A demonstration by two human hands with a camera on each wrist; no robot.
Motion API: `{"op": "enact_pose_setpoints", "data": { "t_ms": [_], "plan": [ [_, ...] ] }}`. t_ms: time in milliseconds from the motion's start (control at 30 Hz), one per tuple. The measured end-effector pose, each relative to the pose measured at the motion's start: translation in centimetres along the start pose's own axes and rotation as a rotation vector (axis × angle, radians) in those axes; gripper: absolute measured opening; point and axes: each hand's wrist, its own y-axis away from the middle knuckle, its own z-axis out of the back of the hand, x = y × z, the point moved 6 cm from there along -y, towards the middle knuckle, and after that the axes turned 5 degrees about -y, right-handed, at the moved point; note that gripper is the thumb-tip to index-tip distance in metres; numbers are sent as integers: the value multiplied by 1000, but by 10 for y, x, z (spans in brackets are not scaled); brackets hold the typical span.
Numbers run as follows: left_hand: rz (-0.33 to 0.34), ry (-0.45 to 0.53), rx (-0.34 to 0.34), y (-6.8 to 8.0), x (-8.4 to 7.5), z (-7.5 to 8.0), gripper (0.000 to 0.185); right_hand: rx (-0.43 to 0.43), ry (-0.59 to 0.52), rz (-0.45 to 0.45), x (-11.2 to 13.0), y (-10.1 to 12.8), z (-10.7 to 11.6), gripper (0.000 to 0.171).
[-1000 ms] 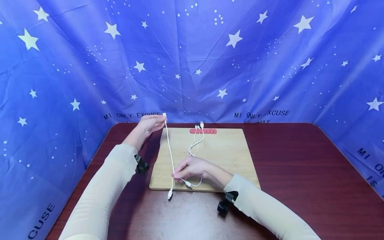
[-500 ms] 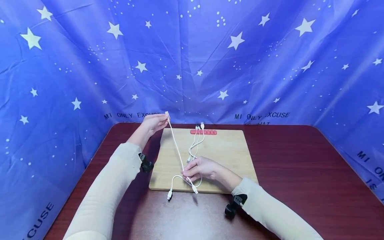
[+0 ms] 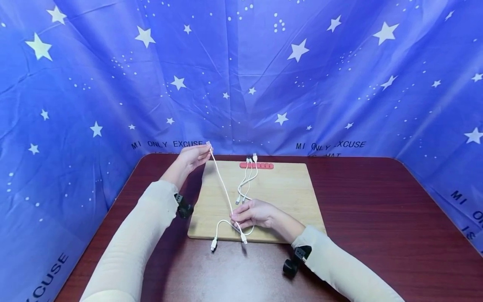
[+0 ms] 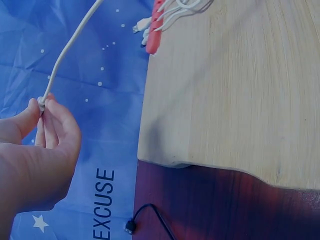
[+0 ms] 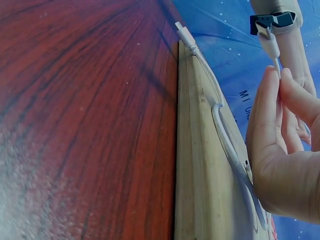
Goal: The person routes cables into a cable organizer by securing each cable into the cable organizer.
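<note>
A white USB cable (image 3: 222, 178) stretches slanting between both hands above the wooden board (image 3: 286, 188). My left hand (image 3: 192, 157) pinches its upper plug, beyond the board's back left corner; thumb and fingers meet on it in the left wrist view. Nearer the front edge, my right hand (image 3: 254, 214) pinches the cable between thumb and fingers, a short way from its lower plug (image 3: 243, 239). Beneath the right hand a second white cable (image 3: 219, 224) curves over the board, its plug (image 3: 214, 244) past the front edge. A red cable organizer (image 3: 264, 166) grips several white cables at the back.
Two cable ends (image 3: 238, 200) lie mid-board, left of the right hand. The dark red table (image 3: 362, 201) extends around the board, with a blue star-printed curtain (image 3: 234, 63) behind. A black cord (image 4: 155, 212) lies at the table's edge in the left wrist view.
From one second ago, the right hand has moved right with the held cable, whose lower plug now shows right of the second cable's plug. The left hand has shifted slightly right.
</note>
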Motion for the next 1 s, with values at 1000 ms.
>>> {"op": "enact_pose_setpoints", "data": {
  "t_ms": [1000],
  "plan": [
    [20, -31, 55, 2, 18, 0, 41, -25, 61, 10, -5, 9, 0, 21]
  ]
}}
